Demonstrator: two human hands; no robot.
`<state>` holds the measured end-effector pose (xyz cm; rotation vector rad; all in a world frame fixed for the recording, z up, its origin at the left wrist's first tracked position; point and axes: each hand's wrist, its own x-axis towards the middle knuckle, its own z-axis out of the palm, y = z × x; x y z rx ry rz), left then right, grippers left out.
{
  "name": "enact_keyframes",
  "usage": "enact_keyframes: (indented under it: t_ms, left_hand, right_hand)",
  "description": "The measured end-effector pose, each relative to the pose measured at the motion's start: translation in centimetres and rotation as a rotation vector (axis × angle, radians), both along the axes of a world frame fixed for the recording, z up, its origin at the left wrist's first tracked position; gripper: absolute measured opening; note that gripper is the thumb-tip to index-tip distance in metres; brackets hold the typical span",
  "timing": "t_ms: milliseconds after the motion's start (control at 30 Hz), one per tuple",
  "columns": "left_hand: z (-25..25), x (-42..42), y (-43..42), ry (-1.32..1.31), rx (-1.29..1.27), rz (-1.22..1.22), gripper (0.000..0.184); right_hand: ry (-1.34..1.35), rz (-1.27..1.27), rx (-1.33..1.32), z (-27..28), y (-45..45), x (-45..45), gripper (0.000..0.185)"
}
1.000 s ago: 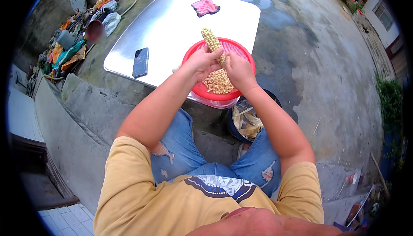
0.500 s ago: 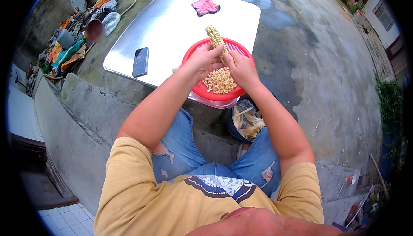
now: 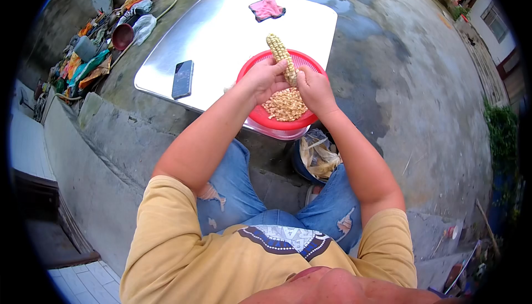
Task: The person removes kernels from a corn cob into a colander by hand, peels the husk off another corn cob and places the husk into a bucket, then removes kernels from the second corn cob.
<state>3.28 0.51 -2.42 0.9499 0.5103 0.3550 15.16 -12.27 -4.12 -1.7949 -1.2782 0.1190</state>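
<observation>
A pale ear of corn [image 3: 281, 54] is held tilted above a red plastic basket [image 3: 256, 117]. My left hand [image 3: 268, 80] is closed around the ear's lower part from the left. On the right, my right hand [image 3: 314, 89] is closed with its thumb against the ear's lower end; its fingertips are partly hidden. Loose corn kernels [image 3: 285, 104] lie heaped in the basket below both hands. The basket sits at the near right corner of a shiny metal table [image 3: 216, 38].
A phone [image 3: 182, 79] lies on the table's left side and a pink cloth [image 3: 267, 9] near its far edge. Under the near right corner stands a bucket of husks [image 3: 320, 157]. Piled clutter [image 3: 83, 71] lines the left wall.
My right thumb has shifted slightly at the lower end of the ear, and the hand has curled in more. My left hand keeps its hold on the corn.
</observation>
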Motion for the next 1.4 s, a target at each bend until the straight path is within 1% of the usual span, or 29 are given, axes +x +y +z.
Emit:
enact_keyframes:
  t_ms: [33, 133, 233, 433, 533, 633, 733, 833, 933, 1033, 1133, 1233, 1400]
  left_hand:
    - [0.1, 0.0, 0.1, -0.007, -0.016, 0.001, 0.029]
    - [0.5, -0.3, 0.2, -0.029, -0.036, 0.025, 0.028]
    - [1.1, -0.5, -0.3, -0.01, -0.004, 0.02, 0.028]
    - [0.3, 0.0, -0.5, 0.002, 0.029, 0.021, 0.028]
    - [0.0, 0.1, -0.5, 0.013, 0.031, 0.024, 0.028]
    - [0.2, -0.2, -0.4, -0.001, 0.012, 0.013, 0.029]
    - [0.8, -0.3, -0.5, 0.0, 0.028, 0.041, 0.032]
    - [1.1, -0.4, -0.7, -0.004, 0.039, 0.067, 0.037]
    - [1.2, -0.2, -1.0, 0.012, 0.125, 0.091, 0.039]
    - [0.7, 0.0, -0.5, 0.002, 0.104, 0.086, 0.043]
    - [0.3, 0.1, -0.6, 0.037, 0.112, 0.105, 0.035]
    - [0.3, -0.1, -0.5, 0.033, 0.099, 0.106, 0.035]
    - [0.4, -0.2, -0.5, 0.018, 0.096, 0.088, 0.035]
  right_hand:
    - [0.059, 0.016, 0.011, 0.3, -0.1, 0.0, 0.032]
    - [0.046, 0.049, -0.063, 1.7, -0.9, -0.2, 0.033]
    - [0.019, 0.075, -0.033, 1.5, -0.8, -0.3, 0.032]
    - [-0.27, -0.041, -0.098, 0.5, -0.3, -1.0, 0.028]
    - [-0.301, -0.053, -0.102, -0.2, -0.1, -0.7, 0.029]
    - [-0.214, -0.029, -0.005, 0.2, -0.2, -0.4, 0.029]
    - [-0.176, -0.002, -0.006, 1.8, -0.8, -0.9, 0.029]
    - [-0.225, -0.008, -0.137, 2.5, -1.0, -1.3, 0.031]
    - [-0.231, -0.005, -0.048, 1.4, -0.6, -1.2, 0.027]
    - [-0.256, 0.014, -0.024, 0.9, -0.4, -1.3, 0.024]
    - [-0.294, 0.008, -0.021, 0.0, 0.0, -1.3, 0.023]
    - [-0.326, 0.021, 0.015, -0.4, 0.1, -1.3, 0.024]
    - [-0.251, 0.001, 0.049, -0.8, 0.3, -0.9, 0.026]
